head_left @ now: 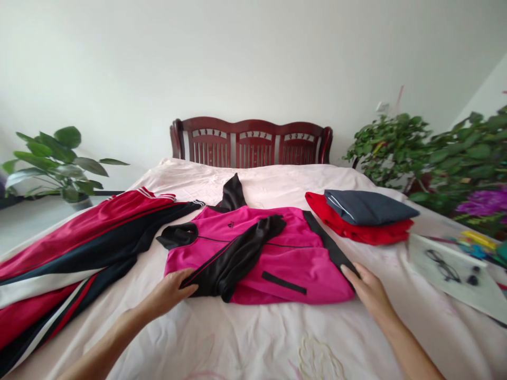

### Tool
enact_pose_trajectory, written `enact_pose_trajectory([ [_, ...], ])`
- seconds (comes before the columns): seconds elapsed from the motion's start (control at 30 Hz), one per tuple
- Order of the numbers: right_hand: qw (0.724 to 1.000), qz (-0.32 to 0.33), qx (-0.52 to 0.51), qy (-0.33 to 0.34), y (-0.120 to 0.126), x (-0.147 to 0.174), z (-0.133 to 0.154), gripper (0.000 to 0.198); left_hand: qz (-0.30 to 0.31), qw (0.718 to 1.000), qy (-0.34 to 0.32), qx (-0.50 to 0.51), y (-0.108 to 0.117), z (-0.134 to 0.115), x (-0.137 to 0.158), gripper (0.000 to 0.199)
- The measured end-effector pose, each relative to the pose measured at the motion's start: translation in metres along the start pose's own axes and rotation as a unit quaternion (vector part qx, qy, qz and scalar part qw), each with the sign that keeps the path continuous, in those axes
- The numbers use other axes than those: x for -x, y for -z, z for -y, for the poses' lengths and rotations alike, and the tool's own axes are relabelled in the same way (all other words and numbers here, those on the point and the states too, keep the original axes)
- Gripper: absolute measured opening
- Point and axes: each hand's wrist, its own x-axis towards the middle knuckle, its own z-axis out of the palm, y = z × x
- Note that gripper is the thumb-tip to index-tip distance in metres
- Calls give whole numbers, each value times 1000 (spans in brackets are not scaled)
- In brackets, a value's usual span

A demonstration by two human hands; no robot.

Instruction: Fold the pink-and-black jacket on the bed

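Left hand (177, 287) and right hand (367, 287), well apart, pinch the jacket (295, 261).

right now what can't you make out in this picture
Head view:
Pink jacket: underside hidden, facing the bed.
Red folded garment: partly covered by the dark grey garment.
Striped clothing: cut off by the left edge.
Dark item beside the glasses: too small to identify.

And there it is: a small, black, slanted-bar Adidas emblem (231, 225) on the magenta-and-black fabric jacket (295, 261), between the side edges of the pale-pink, cloth-covered bed (253, 343); its lettering is too small to read.
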Motion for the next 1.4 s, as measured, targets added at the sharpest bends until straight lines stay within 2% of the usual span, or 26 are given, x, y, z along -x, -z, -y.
enact_pose_trajectory([
  [0.07, 994, -38, -96, 24, -3, -11, 7, 49, -7, 999, -10, 33, 7, -6, 4, 37],
  [0.13, 991, -69, -115, 20, 0, -28, 6, 49, 15, 998, -20, 59, 14, -3, 11, 38],
  [0.23, 998, -33, 60, -2, 12, -53, -7, 39, 77, 993, -38, 78, 18, 10, 25, 38],
  [0.3, 986, 17, 163, -11, 19, -61, -17, 30, 102, 990, -47, 85, 17, 18, 34, 36],
  [0.4, 976, 49, 212, -11, 22, -60, -25, 28, 125, 988, -51, 73, 16, 20, 44, 31],
  [0.53, 963, 48, 265, -15, 21, -48, -25, 20, 176, 982, -54, 42, 18, 13, 48, 27],
  [0.63, 930, 39, 364, -22, 21, -37, -15, 22, 172, 984, -31, 25, 12, 10, 44, 33],
  [0.7, 901, 7, 432, 32, 17, -28, 0, 31, 145, 989, -9, 11, 3, 10, 38, 32],
  [0.73, 895, -9, 440, 69, 13, -23, 10, 35, 126, 992, -2, 8, -3, 10, 35, 33],
  [0.8, 917, 0, 381, 121, -3, -11, 32, 36, 80, 996, -2, 28, -13, 9, 29, 39],
  [0.83, 939, 35, 321, 121, -15, -5, 44, 34, 62, 996, -5, 56, -18, 8, 26, 41],
  [0.9, 975, 143, 158, 68, -47, 7, 66, 29, 37, 989, -8, 143, -23, 7, 23, 44],
  [0.97, 972, 233, 0, -29, -85, 19, 85, 30, 29, 974, 1, 226, -25, 5, 24, 48],
  [1.03, 954, 265, -92, -102, -123, 28, 99, 35, 21, 960, 13, 280, -25, 5, 26, 53],
  [1.13, 944, 266, -139, -138, -172, 35, 116, 43, 6, 950, 15, 313, -27, 8, 31, 59],
  [1.23, 936, 254, -183, -159, -199, 32, 131, 38, -33, 945, 32, 325, -29, 13, 37, 65],
  [1.33, 928, 224, -251, -157, -199, 20, 147, 29, -97, 930, 50, 352, -21, 15, 43, 69],
  [1.4, 925, 191, -297, -140, -187, 10, 154, 32, -104, 922, 40, 371, -11, 13, 47, 64],
])
